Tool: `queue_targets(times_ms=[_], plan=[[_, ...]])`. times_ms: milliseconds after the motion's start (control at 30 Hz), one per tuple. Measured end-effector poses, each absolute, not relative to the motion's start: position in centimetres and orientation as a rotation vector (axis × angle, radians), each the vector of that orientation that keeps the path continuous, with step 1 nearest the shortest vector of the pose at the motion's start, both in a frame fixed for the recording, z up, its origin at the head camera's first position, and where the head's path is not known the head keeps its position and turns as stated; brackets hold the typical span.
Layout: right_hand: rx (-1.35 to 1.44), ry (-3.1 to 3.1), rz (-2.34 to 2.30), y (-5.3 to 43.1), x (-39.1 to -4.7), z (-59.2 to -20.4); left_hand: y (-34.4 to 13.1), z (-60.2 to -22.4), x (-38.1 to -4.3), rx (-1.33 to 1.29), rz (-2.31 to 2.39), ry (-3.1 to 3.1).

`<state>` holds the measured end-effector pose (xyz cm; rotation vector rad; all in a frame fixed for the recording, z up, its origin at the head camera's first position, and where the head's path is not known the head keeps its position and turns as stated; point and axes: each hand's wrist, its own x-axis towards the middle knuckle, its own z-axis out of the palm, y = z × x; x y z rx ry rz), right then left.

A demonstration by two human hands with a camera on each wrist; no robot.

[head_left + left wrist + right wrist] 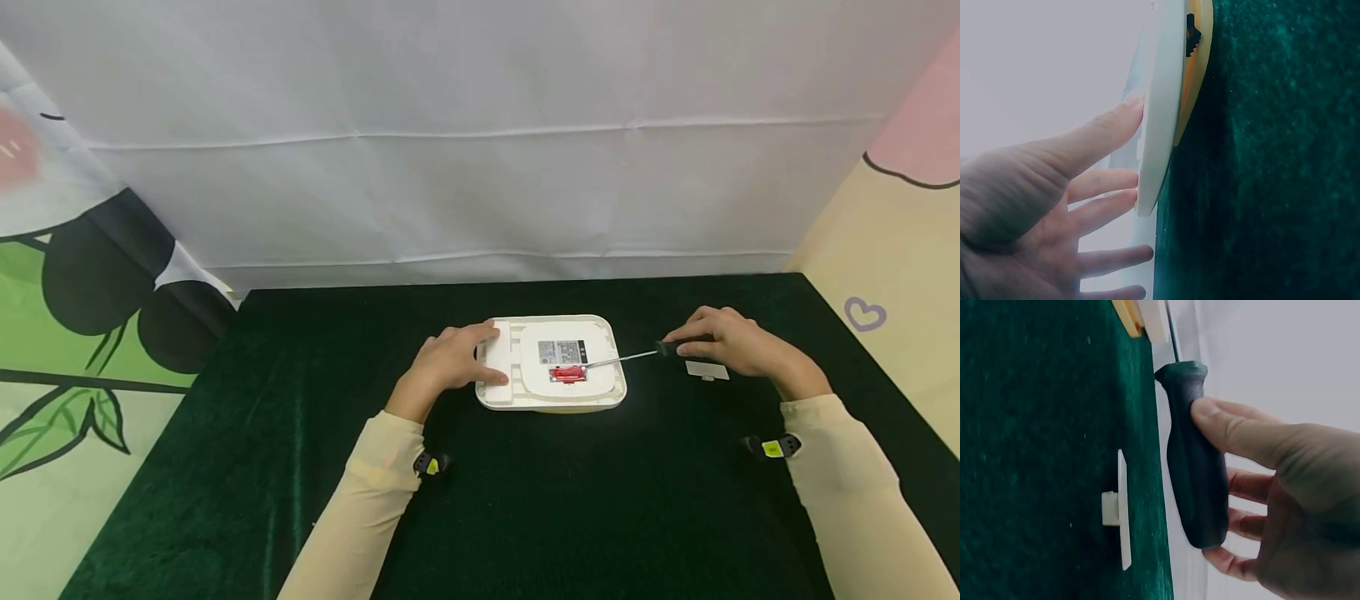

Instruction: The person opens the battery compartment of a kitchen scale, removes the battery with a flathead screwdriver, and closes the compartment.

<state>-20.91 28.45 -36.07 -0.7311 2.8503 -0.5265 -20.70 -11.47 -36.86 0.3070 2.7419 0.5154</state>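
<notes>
A white rounded rectangular device [531, 325] lies on the dark green cloth, with a printed label and red batteries [567, 374] in a compartment showing on top. My left hand [453, 358] rests on its left end, thumb and fingers spread and fairly straight. In the left wrist view, fingertips touch the device's pale edge [1163, 112], with a yellow part beneath. My right hand [731, 340] grips the dark handle of a screwdriver [1194, 456]. Its thin metal shaft [626, 359] slants left, the tip right at the upper right end of the batteries.
A small white cover [707, 370] with a tab lies on the cloth just below my right hand; the right wrist view shows this cover [1124, 512] too. White fabric [480, 200] hangs behind the green-covered table [525, 517], and printed panels stand at both sides.
</notes>
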Motion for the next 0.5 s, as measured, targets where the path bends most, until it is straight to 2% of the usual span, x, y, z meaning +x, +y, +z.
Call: queue_targets(times_ms=[267, 500], plan=[[-0.693, 2.855, -0.503, 28.5, -21.0, -35.8, -11.5, -36.8, -20.7, 0.31, 0.506, 2.742], [-0.698, 2.978, -0.348, 27.8, -19.9, -33.8, -11.6, -36.9, -20.8, 0.31, 0.503, 2.733]])
